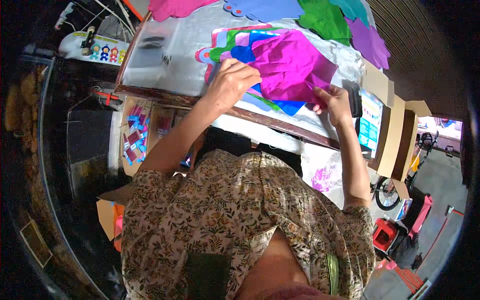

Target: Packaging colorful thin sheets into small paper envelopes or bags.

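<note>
A magenta cloth piece [295, 65], thin and slightly creased, lies over a stack of coloured pieces on the table. Its lower right corner is pinched between the thumb and fingers of my right hand [334, 102] and lifted a little. At the cloth's left edge, my left hand [232, 82] is closed, with bent fingers and tips against that edge; what they pinch is hidden. Beneath the magenta cloth, a blue piece [291, 107] sticks out near the front, and a green piece [227, 44] and other blue and pink ones fan out at the left.
Pink [175, 7], light blue [265, 10], green [325, 20] and purple [367, 42] pieces lie along the table's far side. At the right stands an open cardboard box [390, 130]. Below the table's wooden edge [170, 96], another box [135, 132] holds small packets.
</note>
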`<state>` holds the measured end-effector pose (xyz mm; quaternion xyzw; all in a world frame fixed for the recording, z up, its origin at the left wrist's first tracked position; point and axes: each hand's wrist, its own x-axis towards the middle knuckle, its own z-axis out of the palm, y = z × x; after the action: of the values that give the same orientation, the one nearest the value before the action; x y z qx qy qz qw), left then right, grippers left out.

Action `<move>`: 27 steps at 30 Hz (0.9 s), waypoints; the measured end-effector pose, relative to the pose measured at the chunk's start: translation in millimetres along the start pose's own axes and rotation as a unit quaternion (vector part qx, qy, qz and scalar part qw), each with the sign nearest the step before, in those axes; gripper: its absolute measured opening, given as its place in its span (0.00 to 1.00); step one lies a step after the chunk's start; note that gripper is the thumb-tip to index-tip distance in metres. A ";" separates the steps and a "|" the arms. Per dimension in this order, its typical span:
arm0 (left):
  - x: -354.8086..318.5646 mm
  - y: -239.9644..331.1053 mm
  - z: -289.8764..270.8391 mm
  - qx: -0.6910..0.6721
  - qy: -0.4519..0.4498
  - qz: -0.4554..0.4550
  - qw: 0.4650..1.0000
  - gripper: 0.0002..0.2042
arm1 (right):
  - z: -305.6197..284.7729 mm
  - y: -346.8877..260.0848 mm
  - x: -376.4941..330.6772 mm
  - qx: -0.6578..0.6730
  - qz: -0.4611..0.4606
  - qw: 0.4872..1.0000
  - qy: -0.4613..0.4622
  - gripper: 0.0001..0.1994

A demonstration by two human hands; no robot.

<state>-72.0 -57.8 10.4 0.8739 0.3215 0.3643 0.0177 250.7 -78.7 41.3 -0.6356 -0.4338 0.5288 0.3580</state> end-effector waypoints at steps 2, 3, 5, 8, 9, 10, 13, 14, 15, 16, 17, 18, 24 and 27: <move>-2.0 -0.2 1.3 -0.011 -0.014 -0.008 1.000 0.10 | 0.2 3.2 -0.3 0.002 0.000 1.000 -0.008 0.09; -0.8 1.3 0.6 -0.013 -0.016 -0.006 1.000 0.10 | 2.1 2.7 -1.5 0.004 0.001 1.000 -0.006 0.09; 5.0 7.0 0.4 -0.020 -0.026 -0.022 0.999 0.11 | 6.8 -2.5 -4.7 0.051 0.017 0.999 -0.006 0.09; 15.7 13.8 2.9 -0.020 -0.047 -0.031 0.998 0.12 | 11.3 -5.2 -12.3 0.071 0.035 0.997 -0.002 0.10; 17.3 14.6 2.6 -0.014 -0.065 -0.038 0.997 0.13 | 12.2 -4.1 -17.6 0.067 0.046 0.997 -0.004 0.10; 19.5 13.1 -0.4 -0.004 -0.082 -0.041 0.996 0.14 | 11.6 -5.8 -21.5 0.065 0.053 0.996 -0.007 0.11; 18.4 8.4 -14.3 -0.015 -0.125 -0.052 0.991 0.14 | -0.9 -26.3 -41.0 -0.101 0.053 0.989 -0.097 0.16; 20.2 5.3 -18.5 -0.015 -0.124 -0.037 0.992 0.14 | -1.1 -39.6 -48.7 -0.338 -0.022 0.937 -0.085 0.21; 19.7 4.2 -24.5 -0.004 -0.141 -0.040 0.989 0.14 | -0.1 -47.1 -52.1 -0.554 -0.088 0.825 -0.069 0.25; 24.5 1.8 -24.8 0.002 -0.157 -0.041 0.987 0.13 | -0.1 -49.5 -51.4 -0.551 -0.084 0.828 -0.055 0.25; 34.1 -1.8 -23.0 -0.001 -0.158 -0.027 0.987 0.13 | 0.9 -51.3 -48.3 -0.554 -0.212 0.805 -0.025 0.28; 42.8 -4.3 -23.1 -0.011 -0.150 -0.030 0.988 0.13 | 2.1 -51.3 -45.3 -0.548 -0.337 0.766 0.003 0.30; 155.3 -26.3 20.5 -0.095 -0.083 0.005 0.992 0.10 | -15.2 -16.3 -30.8 -0.547 -0.342 0.760 -0.081 0.37; 246.1 -49.9 69.2 -0.044 -0.042 0.129 0.990 0.08 | -39.4 -40.0 -11.1 -0.495 -0.379 0.778 -0.077 0.35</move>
<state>75.4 137.2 100.3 0.9210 0.1887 0.3401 0.0229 281.8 -74.1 89.1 -0.4662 -0.8679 0.1104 0.1311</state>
